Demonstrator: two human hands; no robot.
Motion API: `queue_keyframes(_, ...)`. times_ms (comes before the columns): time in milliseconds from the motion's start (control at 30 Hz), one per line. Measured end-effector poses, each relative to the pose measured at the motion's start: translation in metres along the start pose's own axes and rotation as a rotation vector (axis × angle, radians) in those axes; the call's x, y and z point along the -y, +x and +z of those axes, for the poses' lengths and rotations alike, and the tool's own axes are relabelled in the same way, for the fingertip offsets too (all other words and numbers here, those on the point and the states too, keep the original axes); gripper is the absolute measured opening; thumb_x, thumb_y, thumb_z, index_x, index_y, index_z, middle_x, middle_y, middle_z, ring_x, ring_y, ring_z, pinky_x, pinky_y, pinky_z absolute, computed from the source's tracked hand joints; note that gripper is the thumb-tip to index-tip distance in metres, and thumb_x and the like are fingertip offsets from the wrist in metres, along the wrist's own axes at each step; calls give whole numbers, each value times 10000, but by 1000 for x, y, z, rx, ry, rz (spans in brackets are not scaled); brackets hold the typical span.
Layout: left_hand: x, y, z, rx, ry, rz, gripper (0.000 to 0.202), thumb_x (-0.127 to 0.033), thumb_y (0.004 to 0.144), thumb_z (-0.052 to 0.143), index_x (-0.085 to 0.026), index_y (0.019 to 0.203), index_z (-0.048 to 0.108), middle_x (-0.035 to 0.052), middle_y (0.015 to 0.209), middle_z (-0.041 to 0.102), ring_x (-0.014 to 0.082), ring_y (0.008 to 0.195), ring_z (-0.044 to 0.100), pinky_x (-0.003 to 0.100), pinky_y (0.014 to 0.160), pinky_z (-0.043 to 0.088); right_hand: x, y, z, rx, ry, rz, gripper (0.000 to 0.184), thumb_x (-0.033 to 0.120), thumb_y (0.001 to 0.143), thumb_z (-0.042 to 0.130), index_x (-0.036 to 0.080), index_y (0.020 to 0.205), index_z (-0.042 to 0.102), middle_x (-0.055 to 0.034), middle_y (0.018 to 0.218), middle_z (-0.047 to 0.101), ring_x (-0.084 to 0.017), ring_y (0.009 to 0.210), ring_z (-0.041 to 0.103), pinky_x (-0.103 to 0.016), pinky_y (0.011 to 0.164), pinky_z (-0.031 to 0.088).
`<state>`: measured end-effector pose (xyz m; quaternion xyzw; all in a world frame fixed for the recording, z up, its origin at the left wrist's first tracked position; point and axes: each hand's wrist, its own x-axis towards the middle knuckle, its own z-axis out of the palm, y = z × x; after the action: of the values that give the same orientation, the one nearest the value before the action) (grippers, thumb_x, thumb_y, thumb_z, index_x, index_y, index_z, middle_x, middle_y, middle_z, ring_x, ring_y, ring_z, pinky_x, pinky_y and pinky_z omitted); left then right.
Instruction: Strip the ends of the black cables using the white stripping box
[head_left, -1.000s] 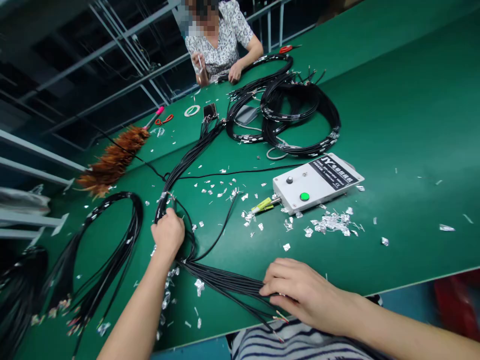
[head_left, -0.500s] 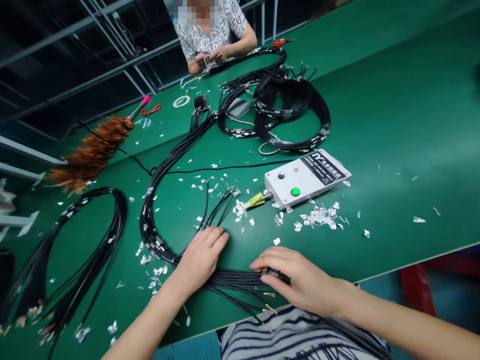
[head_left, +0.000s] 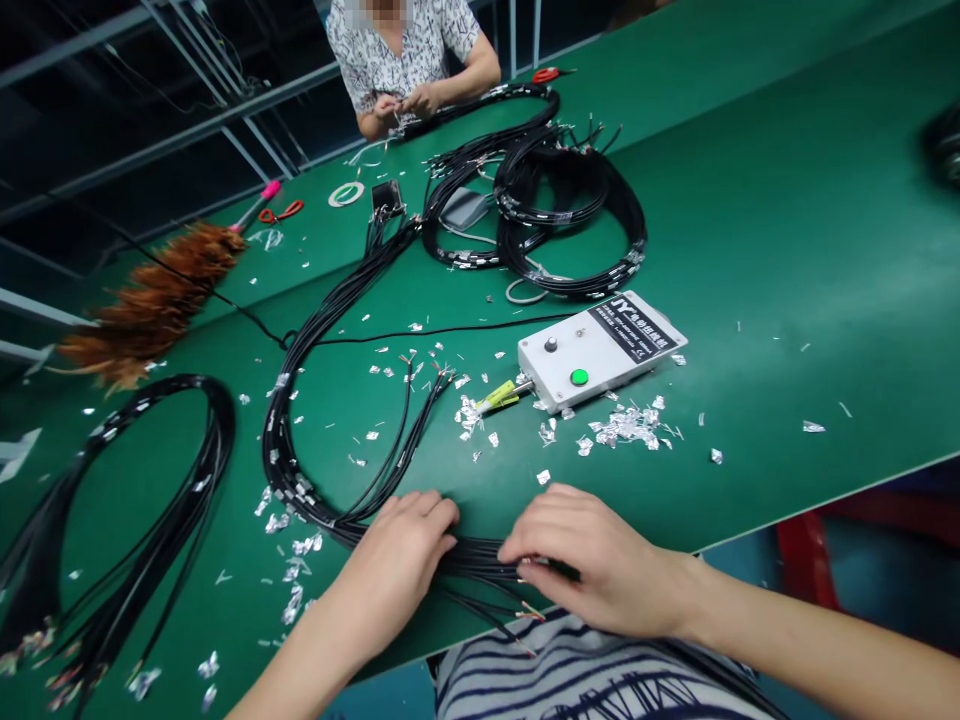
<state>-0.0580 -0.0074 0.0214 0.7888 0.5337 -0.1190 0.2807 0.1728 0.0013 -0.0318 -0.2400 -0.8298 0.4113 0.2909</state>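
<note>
A bundle of thin black cables lies across the near edge of the green table, with bare wire ends sticking out toward me. My left hand rests on the bundle, fingers curled over it. Just to its right, my right hand pinches the same cables against the table. The bundle loops away to the left and runs up toward the far side. A few loose cable ends point toward a white control box with a green button.
Silver foil scraps litter the table. Black cable coils lie at far centre and at the left. A feather duster, red scissors and a tape ring sit at the back left. Another person works across the table.
My left hand has left the cable loop at the left and moved right onto the bundle beside my right hand. The view has shifted slightly. The person opposite brought both hands together.
</note>
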Motion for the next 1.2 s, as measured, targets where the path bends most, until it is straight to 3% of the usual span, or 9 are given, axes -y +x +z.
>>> queue_keyframes(100,9,-7,-4,60,-12,-85,192,-75,915,424,-200,875,563,51,952,617,242,879,565,393,796,422,3,-4,-2,91,18,-88,149,193,963,514,187,1009,656,-42,920,727,-181,834,639,-326,741,424)
queue_keyframes(200,20,-8,-6,92,-109,-79,171,-86,913,422,-204,854,530,38,925,585,231,896,545,376,808,417,2,-6,-6,81,83,-68,142,242,963,532,179,999,654,-43,893,725,-179,815,647,-330,743,437)
queue_keyframes(367,29,-7,-6,115,-251,-62,142,-83,884,433,-202,839,497,37,922,556,217,915,525,340,802,424,-3,-7,-12,-151,140,0,117,219,963,549,177,975,657,-49,862,718,-172,811,660,-329,749,482)
queue_keyframes(533,31,-12,-5,84,-319,-99,137,-148,918,424,-209,814,487,22,881,561,196,822,540,325,751,426,-10,-3,-14,-332,241,255,171,267,959,552,184,877,676,-51,826,699,-172,765,652,-301,689,521)
queue_keyframes(700,29,-12,4,9,-349,-4,200,-187,971,389,-220,1002,585,49,1006,615,213,962,559,347,866,424,-15,3,-10,-328,313,389,205,316,930,562,183,834,686,-38,783,689,-163,713,628,-278,638,500)
queue_keyframes(900,25,-5,1,67,-281,98,267,-167,967,397,-202,796,599,28,805,609,195,795,543,315,766,432,-17,3,-7,-298,317,409,205,321,916,562,182,833,688,-34,781,693,-160,713,622,-274,625,482)
queue_keyframes(1067,21,-9,-3,107,-318,123,181,-151,943,460,-225,930,624,38,953,602,206,935,554,324,847,432,-18,1,-6,-280,284,392,192,306,914,566,183,827,686,-30,792,702,-157,725,617,-274,642,474)
queue_keyframes(1200,16,-9,-4,128,-351,56,142,-93,882,493,-209,861,572,34,942,583,208,935,534,322,827,431,-18,2,-7,-273,269,374,191,296,923,558,185,832,685,-33,806,702,-156,734,618,-271,645,476)
